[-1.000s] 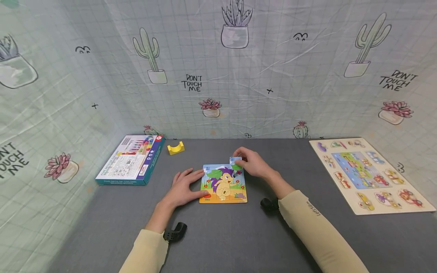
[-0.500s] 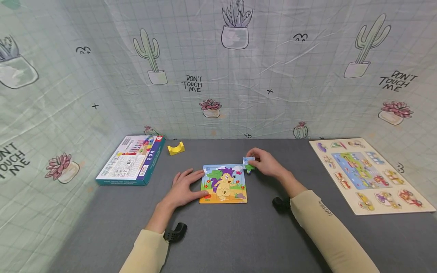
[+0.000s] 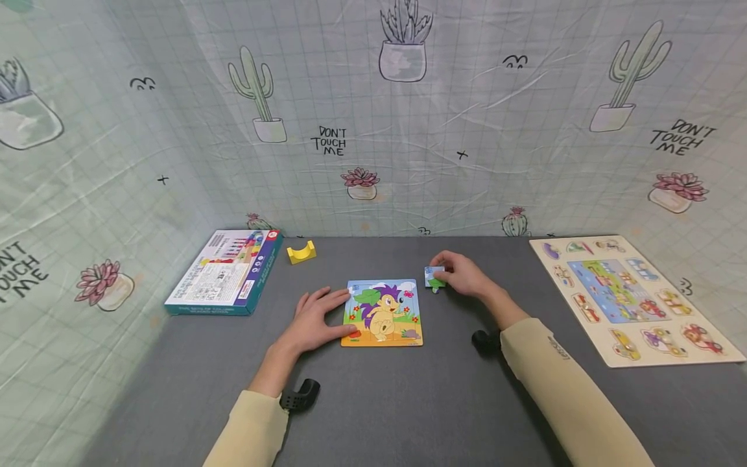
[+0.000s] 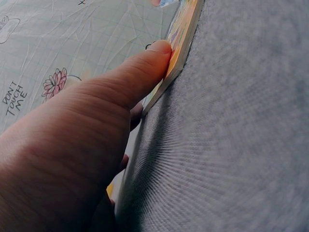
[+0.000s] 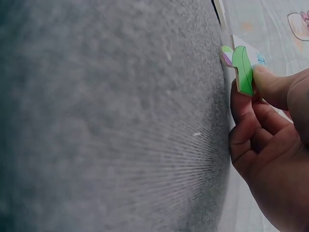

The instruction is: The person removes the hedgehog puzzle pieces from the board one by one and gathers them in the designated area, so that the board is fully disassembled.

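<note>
A square hedgehog jigsaw puzzle [image 3: 382,314] lies flat on the dark grey tabletop. My left hand [image 3: 317,319] rests at its left side, fingers extended, with the thumb [image 4: 157,53] pressing on the front left corner. To the right of the puzzle's top right corner, my right hand [image 3: 461,274] pinches a small puzzle piece [image 3: 432,277] between thumb and fingers. This piece is blue and green and stands apart from the puzzle in the head view. In the right wrist view, a green leaf shape shows on the piece [image 5: 244,72], and the thumb covers part of it.
Behind the left hand sits a yellow arched block [image 3: 301,253]. A flat blue and white box [image 3: 224,272] lies at the back left. At the right is a wooden picture board [image 3: 633,301]. A patterned cloth [image 3: 373,130] forms the walls around the table.
My right hand has carried the puzzle piece from over the puzzle's top right corner out to the right. The left hand and the puzzle have stayed in place.
</note>
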Demonstrator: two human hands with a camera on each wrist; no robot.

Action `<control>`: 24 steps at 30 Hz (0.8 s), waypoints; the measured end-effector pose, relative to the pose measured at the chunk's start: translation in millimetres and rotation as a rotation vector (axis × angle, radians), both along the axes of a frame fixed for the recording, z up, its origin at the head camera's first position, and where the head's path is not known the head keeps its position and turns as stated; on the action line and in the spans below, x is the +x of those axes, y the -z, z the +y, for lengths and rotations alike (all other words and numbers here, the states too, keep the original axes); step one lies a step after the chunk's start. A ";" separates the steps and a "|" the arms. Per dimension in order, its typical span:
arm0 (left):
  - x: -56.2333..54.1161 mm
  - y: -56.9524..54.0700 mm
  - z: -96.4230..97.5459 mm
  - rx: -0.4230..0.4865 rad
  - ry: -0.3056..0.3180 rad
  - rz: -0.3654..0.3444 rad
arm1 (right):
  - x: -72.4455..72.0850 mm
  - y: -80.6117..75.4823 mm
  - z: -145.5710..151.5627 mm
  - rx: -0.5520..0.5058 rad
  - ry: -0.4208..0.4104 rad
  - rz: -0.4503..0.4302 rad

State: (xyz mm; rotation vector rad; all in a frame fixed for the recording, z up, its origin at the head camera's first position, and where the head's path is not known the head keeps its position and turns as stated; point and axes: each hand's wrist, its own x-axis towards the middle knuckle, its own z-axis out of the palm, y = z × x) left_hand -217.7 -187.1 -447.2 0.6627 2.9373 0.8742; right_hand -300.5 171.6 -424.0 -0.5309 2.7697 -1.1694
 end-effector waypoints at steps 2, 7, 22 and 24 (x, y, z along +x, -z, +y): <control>0.2 0.1 -0.4 0.001 0.000 -0.001 | -1.1 0.7 -1.1 0.015 0.001 0.009; 0.1 0.1 -0.8 0.000 0.001 -0.004 | -4.1 3.4 -3.9 0.052 0.011 0.019; -0.1 0.4 0.2 -0.001 0.002 -0.005 | -3.0 5.1 -0.9 0.091 -0.064 0.033; -0.1 0.1 0.6 -0.001 -0.001 -0.007 | -2.2 4.4 0.6 0.095 -0.073 0.016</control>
